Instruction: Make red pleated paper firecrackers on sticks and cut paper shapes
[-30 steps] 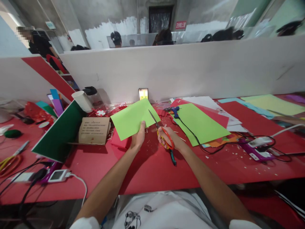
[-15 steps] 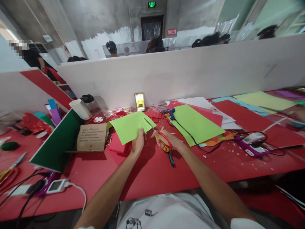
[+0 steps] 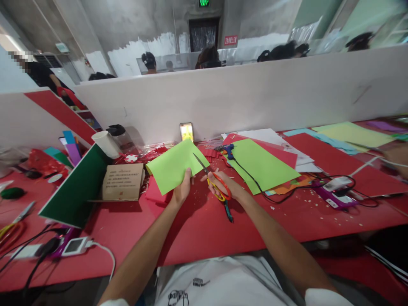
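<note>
My left hand grips a light green sheet of paper near its lower right edge, thumb on top, holding it up over the red table. In my right hand is a pair of scissors with red and yellow handles. The scissor blades point up and left and lie at the paper's right side. Below the scissors, a tool with a dark green handle is on the table. A red block-like thing sits partly under the paper.
A blue glue gun with a black cable rests on another green sheet. A phone leans on the white partition. To the left are a cardboard box, a dark green board and other scissors. A co-worker's hand shows at far right.
The green sheet in my left hand has lifted and tilted, its top corner now covering the phone's lower part. My right hand and the scissors have barely moved.
</note>
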Demonstrator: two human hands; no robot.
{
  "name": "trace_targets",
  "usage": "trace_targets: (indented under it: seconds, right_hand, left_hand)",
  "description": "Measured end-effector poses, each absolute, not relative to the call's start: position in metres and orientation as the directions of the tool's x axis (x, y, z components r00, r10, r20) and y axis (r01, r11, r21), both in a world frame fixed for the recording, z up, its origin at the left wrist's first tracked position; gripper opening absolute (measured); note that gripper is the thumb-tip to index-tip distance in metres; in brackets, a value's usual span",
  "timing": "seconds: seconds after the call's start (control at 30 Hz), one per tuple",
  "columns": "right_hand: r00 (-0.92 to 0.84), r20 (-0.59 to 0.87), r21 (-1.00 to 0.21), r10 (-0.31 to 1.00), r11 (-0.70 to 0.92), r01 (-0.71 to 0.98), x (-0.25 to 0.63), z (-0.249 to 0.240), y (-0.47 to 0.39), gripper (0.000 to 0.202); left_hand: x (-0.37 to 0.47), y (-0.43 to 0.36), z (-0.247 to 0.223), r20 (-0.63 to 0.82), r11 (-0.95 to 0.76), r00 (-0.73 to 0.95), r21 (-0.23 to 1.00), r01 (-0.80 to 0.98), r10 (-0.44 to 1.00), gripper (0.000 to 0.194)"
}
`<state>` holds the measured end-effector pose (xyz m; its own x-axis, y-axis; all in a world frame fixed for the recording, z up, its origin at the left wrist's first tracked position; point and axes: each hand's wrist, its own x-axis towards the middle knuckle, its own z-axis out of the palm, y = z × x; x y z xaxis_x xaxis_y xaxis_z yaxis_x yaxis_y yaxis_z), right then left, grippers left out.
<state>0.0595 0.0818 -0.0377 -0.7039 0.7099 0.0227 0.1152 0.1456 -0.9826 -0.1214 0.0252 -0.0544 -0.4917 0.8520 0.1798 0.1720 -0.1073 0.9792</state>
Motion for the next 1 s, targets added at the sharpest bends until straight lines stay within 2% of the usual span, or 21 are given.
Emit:
trace_targets:
  seconds: [0.1, 0.37, 0.5, 0.83, 1.0]
  right_hand:
    - [-0.709, 0.039, -0.984, 0.705, 0.150, 0.096, 0.060, -0.036, 0.079, 0.078]
    - [-0.694, 0.015, -0.983, 0.720, 0.136, 0.121, 0.058, -0.039, 0.079, 0.076]
    - [-0.688, -0.001, -0.982, 0.726, 0.130, 0.139, 0.058, -0.038, 0.078, 0.071]
    - [-0.686, -0.018, -0.992, 0.727, 0.075, 0.106, 0.055, -0.042, 0.077, 0.072]
    - [-0.669, 0.038, -0.982, 0.742, 0.150, 0.111, 0.056, -0.039, 0.074, 0.077]
  left_hand:
    - [-0.124, 0.027, -0.057, 0.174, -0.097, -0.506, 0.980, 0.174, 0.845, 0.059]
    - [-0.130, 0.030, -0.057, 0.289, -0.152, -0.442, 0.935, 0.320, 0.849, 0.064]
    - [-0.129, 0.029, -0.056, 0.277, -0.133, -0.443, 0.935, 0.329, 0.852, 0.066]
    - [-0.129, 0.027, -0.048, 0.301, -0.158, -0.384, 0.919, 0.361, 0.873, 0.072]
    - [-0.129, 0.026, -0.046, 0.287, -0.165, -0.363, 0.929, 0.331, 0.886, 0.068]
